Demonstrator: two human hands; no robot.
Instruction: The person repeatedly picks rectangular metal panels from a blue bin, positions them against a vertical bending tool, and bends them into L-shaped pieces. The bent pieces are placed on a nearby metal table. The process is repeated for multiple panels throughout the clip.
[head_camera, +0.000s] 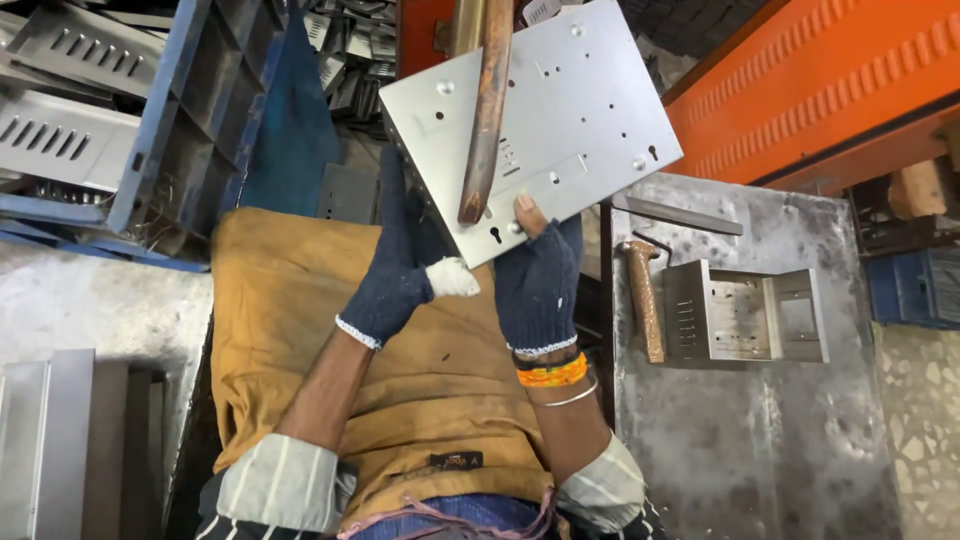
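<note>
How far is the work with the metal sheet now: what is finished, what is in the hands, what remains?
Looks done: one bent grey bracket lies on the steel table, beside a hammer. In hand: the left hand and right hand, both gloved, hold a flat punched sheet under a rusty bar. Left: this sheet is still flat; more parts fill the blue rack.

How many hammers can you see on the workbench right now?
1. A rusty hammer lies on the grey metal workbench, just left of the folded sheet-metal bracket, right of the right hand. Others could be hidden outside the frame.
</note>
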